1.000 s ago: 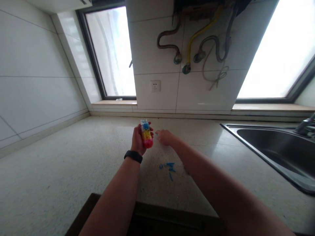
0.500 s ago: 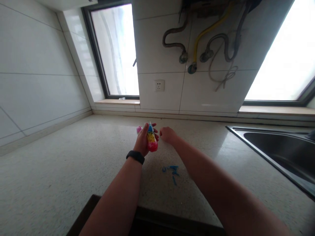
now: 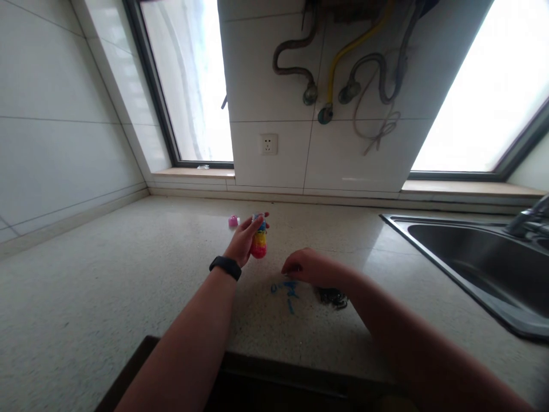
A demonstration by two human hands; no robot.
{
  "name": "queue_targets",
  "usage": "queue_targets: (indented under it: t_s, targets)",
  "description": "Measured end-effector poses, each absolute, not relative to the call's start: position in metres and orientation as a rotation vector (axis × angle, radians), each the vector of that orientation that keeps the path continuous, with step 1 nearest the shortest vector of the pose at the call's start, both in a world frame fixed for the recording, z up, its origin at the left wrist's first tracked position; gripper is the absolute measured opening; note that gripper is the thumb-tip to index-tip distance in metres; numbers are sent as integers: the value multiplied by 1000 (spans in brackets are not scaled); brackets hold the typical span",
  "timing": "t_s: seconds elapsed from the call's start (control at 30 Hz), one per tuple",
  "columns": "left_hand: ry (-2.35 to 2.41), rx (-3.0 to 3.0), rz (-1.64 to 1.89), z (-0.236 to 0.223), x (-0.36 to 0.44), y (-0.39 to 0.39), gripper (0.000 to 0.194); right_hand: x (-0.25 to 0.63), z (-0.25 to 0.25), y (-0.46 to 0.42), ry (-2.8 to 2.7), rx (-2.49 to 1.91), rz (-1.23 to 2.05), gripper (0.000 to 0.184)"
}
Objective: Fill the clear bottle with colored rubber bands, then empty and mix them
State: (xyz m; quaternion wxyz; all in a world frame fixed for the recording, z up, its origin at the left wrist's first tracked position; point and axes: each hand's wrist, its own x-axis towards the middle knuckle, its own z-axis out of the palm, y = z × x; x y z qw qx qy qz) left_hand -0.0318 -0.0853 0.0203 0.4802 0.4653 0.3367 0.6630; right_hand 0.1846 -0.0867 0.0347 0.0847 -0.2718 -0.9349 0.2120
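Observation:
My left hand [image 3: 241, 243] is wrapped round a small clear bottle [image 3: 259, 240] filled in blue, yellow and pink layers, held upright just above the speckled countertop [image 3: 107, 286]. A black band sits on that wrist. A small pink cap [image 3: 233, 221] lies on the counter to the left of the bottle. My right hand [image 3: 309, 268] is lowered over a scatter of little blue pieces [image 3: 285, 289], fingers curled down toward them; whether it grips one is hidden. A dark tangle [image 3: 331, 297] lies under my right wrist.
A steel sink [image 3: 476, 263] with a tap [image 3: 528, 220] fills the right side. Tiled walls, a socket [image 3: 269, 144], hoses [image 3: 343, 74] and two windows stand behind. A dark edge [image 3: 171, 366] runs along the counter's near side.
My right hand has dropped from beside the bottle down to the blue pieces. The pink cap now shows on the counter, and the dark tangle has come into view.

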Motion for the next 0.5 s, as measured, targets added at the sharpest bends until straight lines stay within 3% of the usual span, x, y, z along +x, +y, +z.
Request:
queue_targets:
  t_s: [0.37, 0.5]
  targets:
    - [850, 1207, 1506, 19, -26, -92, 50, 194, 44, -101, -2900, -706, 761, 24]
    - [831, 1236, 1491, 17, -25, -92, 51, 194, 46, -109, -2877, -680, 823, 37]
